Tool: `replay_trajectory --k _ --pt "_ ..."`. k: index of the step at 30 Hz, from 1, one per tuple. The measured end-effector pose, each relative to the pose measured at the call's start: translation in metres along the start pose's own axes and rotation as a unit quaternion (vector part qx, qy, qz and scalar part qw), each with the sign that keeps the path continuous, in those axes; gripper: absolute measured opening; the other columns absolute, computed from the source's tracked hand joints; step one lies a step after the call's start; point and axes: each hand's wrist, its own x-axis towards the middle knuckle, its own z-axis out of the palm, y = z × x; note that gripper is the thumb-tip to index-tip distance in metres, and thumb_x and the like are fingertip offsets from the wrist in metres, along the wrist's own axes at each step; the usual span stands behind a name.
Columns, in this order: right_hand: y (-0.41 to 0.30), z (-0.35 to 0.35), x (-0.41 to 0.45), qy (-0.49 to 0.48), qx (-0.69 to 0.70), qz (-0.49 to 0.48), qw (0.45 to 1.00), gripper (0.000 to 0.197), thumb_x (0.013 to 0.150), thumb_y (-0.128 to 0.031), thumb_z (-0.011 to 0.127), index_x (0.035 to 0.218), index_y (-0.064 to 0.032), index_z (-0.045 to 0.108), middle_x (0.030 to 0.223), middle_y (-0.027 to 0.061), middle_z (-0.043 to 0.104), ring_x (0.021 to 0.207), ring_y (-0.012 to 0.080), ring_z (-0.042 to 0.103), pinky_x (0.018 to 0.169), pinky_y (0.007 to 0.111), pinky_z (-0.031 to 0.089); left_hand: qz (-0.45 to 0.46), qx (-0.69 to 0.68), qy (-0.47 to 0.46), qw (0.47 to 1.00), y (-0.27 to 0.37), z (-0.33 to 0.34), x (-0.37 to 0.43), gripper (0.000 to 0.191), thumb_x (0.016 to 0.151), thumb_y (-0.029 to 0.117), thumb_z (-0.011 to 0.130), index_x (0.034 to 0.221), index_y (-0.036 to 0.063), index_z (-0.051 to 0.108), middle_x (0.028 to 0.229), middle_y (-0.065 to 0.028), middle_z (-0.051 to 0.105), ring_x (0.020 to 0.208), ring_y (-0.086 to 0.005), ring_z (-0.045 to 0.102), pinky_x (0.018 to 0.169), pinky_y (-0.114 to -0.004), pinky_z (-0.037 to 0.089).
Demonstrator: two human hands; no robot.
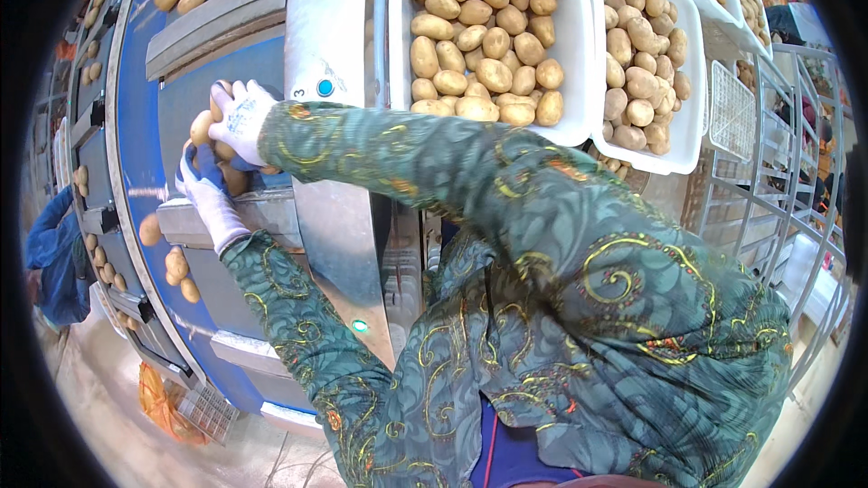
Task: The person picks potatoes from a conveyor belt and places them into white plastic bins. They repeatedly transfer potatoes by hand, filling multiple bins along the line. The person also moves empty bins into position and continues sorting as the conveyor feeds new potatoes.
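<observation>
Both my hands, in white gloves with blue coating, are at a group of potatoes [202, 127] on the blue and grey conveyor [196, 91]. My right hand [245, 115] lies over the group from the right, its fingers curled on potatoes. My left hand [205, 186] reaches in from below, its fingers against the lower potatoes. Some potatoes are partly hidden under the gloves. Just below the hands a metal divider [264, 213] crosses the belt. A single potato [150, 230] lies left of it, and several more [178, 268] lie below.
White tubs of potatoes [588, 47] stand at the upper right, beyond the metal frame panel [329, 27] with a blue button [325, 87]. Another divider [217, 20] crosses the belt above my hands. A person in blue [54, 264] is at the far left. A metal rack [780, 176] stands at right.
</observation>
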Motion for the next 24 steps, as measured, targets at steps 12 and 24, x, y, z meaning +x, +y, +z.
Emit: replay_trajectory --k 12,24 --pt "0.328 -0.078 -0.339 0.027 -0.022 0.259 0.965 0.062 0.085 -0.029 0.078 0.14 -0.0152 0.055 0.142 0.0182 0.054 0.13 0.0397 0.054 0.107 0.051 0.046 0.303 0.004 -0.371 0.878 0.296 0.157 -0.235 0.044 0.083 0.014 0.076 0.125 0.0092 0.065 0.121 -0.018 0.064 0.114 -0.0374 0.063 0.097 -0.047 0.051" --pt "0.327 -0.074 -0.341 -0.304 -0.089 0.336 0.887 0.053 0.089 -0.018 0.07 0.141 -0.0288 0.062 0.169 0.0172 0.022 0.132 0.0439 0.052 0.101 0.055 0.051 0.287 0.325 -0.509 0.744 0.264 0.288 -0.265 0.05 0.083 0.035 0.076 0.126 0.0138 0.061 0.117 -0.0166 0.059 0.109 -0.0372 0.06 0.086 -0.049 0.053"
